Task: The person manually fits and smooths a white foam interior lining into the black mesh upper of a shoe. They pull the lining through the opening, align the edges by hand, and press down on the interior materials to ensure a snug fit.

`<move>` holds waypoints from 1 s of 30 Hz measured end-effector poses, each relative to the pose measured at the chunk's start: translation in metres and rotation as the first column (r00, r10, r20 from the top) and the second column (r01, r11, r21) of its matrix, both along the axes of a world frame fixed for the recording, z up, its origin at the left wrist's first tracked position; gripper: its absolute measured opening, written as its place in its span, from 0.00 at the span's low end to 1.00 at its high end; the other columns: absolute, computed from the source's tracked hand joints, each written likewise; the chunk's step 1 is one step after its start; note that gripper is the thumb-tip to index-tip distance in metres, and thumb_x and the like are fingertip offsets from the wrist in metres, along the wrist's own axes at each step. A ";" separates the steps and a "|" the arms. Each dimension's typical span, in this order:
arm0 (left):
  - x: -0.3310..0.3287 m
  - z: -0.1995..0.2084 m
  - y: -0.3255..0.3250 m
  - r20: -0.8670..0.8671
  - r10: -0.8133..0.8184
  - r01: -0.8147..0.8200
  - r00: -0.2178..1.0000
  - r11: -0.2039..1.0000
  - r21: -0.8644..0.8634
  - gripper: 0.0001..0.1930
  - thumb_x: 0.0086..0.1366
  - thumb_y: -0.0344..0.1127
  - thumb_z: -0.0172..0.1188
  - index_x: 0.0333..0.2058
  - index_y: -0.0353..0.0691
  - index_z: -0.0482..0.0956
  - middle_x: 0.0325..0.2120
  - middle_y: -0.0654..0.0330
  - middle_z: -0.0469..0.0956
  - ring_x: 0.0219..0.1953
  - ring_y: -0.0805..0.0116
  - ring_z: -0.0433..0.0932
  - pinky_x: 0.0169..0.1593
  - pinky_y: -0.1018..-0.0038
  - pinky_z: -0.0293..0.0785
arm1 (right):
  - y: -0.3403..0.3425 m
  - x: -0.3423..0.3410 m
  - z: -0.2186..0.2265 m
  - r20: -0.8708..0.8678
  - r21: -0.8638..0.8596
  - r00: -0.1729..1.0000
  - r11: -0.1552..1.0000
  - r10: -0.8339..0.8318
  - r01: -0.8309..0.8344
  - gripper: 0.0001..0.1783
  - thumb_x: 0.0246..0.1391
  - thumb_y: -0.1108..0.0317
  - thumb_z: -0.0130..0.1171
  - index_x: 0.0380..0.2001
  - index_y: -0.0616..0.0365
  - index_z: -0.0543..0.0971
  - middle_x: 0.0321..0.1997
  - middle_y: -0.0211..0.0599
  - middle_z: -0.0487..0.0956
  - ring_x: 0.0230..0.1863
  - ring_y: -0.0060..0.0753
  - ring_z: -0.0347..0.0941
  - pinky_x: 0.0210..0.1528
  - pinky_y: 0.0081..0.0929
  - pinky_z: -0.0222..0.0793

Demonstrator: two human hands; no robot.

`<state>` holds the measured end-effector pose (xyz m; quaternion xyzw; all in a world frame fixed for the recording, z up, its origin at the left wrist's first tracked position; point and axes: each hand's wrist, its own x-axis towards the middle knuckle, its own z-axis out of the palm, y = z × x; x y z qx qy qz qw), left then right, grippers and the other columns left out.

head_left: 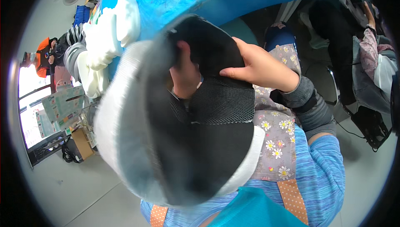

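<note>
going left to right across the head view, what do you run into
person in an orange vest → white foam pieces → left hand inside the black mesh shoe upper → right hand → seated person

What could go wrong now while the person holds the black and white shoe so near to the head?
1. The shoe fills most of the view and hides the left hand partly, so a poor grip might go unseen.
2. The right hand seems to press only the mesh edge, which might slip free.
3. The white foam pieces lie close by and might be knocked.
</note>
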<state>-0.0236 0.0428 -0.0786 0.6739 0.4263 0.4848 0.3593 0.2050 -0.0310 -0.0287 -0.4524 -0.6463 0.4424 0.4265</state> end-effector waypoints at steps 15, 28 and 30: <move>0.021 0.030 -0.011 0.383 0.104 0.022 0.918 0.950 -0.310 0.25 0.72 0.52 0.58 0.57 0.38 0.73 0.48 0.59 0.78 0.49 0.66 0.77 0.55 0.68 0.73 | -0.002 -0.011 0.000 0.158 0.048 0.986 0.998 -0.049 0.042 0.37 0.49 0.60 0.72 0.55 0.64 0.64 0.30 0.58 0.79 0.34 0.61 0.79 0.35 0.44 0.74; 0.034 0.017 -0.016 0.309 0.198 -0.036 0.930 0.887 -0.461 0.24 0.72 0.49 0.58 0.57 0.37 0.74 0.51 0.59 0.79 0.48 0.67 0.79 0.49 0.71 0.76 | 0.003 -0.039 -0.008 0.317 0.400 0.851 0.873 -0.418 0.280 0.46 0.41 0.70 0.72 0.62 0.70 0.60 0.41 0.48 0.76 0.42 0.49 0.79 0.37 0.37 0.78; 0.025 0.018 -0.017 0.461 0.091 0.186 0.882 0.834 -0.520 0.24 0.72 0.51 0.57 0.56 0.39 0.75 0.49 0.61 0.80 0.46 0.67 0.80 0.46 0.73 0.77 | 0.013 -0.042 -0.021 0.307 0.372 0.856 0.881 -0.415 0.294 0.40 0.42 0.69 0.72 0.56 0.69 0.63 0.40 0.49 0.77 0.40 0.52 0.79 0.35 0.39 0.78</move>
